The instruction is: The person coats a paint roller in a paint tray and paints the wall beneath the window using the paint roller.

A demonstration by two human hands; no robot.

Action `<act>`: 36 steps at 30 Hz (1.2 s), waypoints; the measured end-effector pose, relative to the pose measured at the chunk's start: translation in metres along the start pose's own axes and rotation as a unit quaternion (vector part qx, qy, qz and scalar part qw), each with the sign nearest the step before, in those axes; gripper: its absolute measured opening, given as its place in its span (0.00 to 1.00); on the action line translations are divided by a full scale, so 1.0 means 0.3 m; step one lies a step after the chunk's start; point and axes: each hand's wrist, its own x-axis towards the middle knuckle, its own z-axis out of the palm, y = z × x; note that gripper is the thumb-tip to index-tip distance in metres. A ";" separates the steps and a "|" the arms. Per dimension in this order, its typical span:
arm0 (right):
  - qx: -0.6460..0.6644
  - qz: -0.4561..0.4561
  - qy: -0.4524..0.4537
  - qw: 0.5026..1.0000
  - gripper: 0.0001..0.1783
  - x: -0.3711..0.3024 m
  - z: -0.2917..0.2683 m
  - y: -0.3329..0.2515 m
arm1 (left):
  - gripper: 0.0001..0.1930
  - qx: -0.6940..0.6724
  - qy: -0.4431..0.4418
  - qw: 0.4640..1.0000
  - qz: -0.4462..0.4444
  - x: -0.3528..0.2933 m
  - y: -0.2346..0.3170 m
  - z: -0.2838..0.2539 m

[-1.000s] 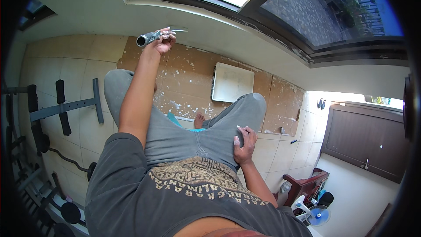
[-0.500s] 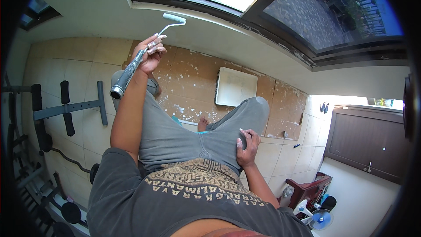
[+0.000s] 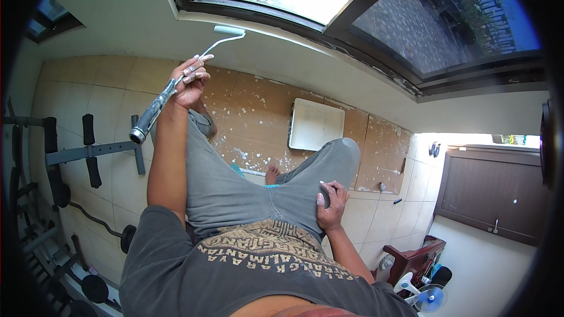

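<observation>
My left hand [image 3: 190,81] is closed round the wire frame of a small paint roller [image 3: 157,108], just beyond its paint-smeared dark handle. The handle end points back toward me and to the left. The pale roller head [image 3: 229,30] is at the wall [image 3: 264,47] under the window; whether it touches the wall I cannot tell. White paint marks my left fingers. My right hand [image 3: 333,204] lies on my right thigh, fingers spread and holding nothing. A white paint tray [image 3: 317,124] rests on the floor beyond my knees.
Paint-spattered cardboard [image 3: 247,105] covers the floor along the wall. A dark window frame [image 3: 252,13] runs above. Exercise equipment [image 3: 94,151] stands at left. To the right are a brown cabinet [image 3: 487,188], a dark red wooden piece [image 3: 411,258] and a fan [image 3: 432,298].
My left hand has shifted a little to the left with the paint roller, and the handle end has swung left. My right hand stays on my thigh. The whole view has tilted slightly.
</observation>
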 end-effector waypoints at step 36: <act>-0.021 0.023 -0.060 0.998 0.18 0.071 0.022 -0.012 | 0.12 -0.039 0.282 0.955 -0.085 0.670 -0.066 -0.714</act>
